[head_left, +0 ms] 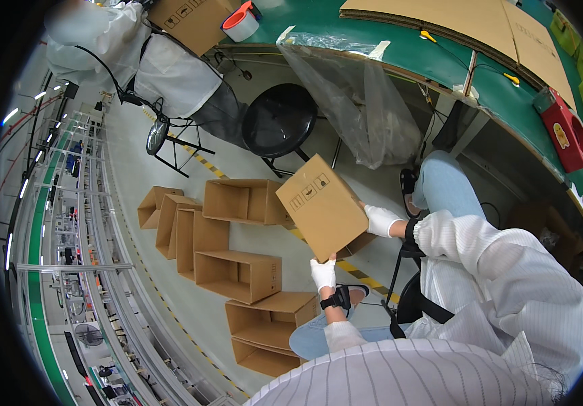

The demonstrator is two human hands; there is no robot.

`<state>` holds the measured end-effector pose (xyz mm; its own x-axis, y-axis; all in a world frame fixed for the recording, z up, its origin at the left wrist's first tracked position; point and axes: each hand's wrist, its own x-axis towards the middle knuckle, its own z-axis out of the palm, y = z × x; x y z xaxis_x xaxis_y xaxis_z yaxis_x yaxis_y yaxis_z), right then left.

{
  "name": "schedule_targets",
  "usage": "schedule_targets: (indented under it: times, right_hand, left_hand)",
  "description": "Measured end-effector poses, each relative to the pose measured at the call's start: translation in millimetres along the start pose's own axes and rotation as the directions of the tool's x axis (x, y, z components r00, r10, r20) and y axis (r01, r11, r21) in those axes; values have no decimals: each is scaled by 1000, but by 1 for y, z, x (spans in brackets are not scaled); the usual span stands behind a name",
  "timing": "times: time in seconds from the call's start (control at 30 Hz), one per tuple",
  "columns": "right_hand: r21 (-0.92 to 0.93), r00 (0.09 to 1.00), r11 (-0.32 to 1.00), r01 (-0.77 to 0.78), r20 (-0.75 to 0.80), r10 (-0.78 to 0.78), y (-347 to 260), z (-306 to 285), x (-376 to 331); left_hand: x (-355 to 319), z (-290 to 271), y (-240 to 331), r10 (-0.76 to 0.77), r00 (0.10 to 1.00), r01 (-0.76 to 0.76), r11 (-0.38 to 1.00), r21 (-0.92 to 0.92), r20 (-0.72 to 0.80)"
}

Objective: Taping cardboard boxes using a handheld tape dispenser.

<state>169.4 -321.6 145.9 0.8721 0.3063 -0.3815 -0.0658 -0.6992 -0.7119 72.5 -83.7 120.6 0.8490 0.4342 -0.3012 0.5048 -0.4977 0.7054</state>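
Observation:
A brown cardboard box (324, 206) hangs tilted above the floor between my two hands. My left hand (323, 273), in a white glove with bare fingertips, grips its near lower edge. On the right side of the box, my gloved right hand (380, 220) is closed at its edge, with some fingers hidden by the cardboard. Dark printed symbols show on the panel facing up. Just left of it stands an open cardboard box (245, 201) on the floor, and another open box (239, 275) sits nearer to me.
More open boxes (271, 318) stand on the floor at my left. Along the right curves a green workbench (434, 62) with flat cardboard (440, 24) and a red tape dispenser (564, 128). A plastic bag (359, 101) hangs from it. A black stool (280, 120) and a seated co-worker (176, 78) are beyond.

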Motion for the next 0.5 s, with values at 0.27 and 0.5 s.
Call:
schedule_targets:
  times: [0.27,0.5]
  right_hand:
    - [-179,997,983,42,75,-29,7,6,-32]
    - [-569,819,761,311,567,90,17,-6,-37]
  left_hand:
    - [-11,-5,-10,-132,991,135,970,203,-26]
    - [-23,-2,-84,-309,809,-27,830,558,499]
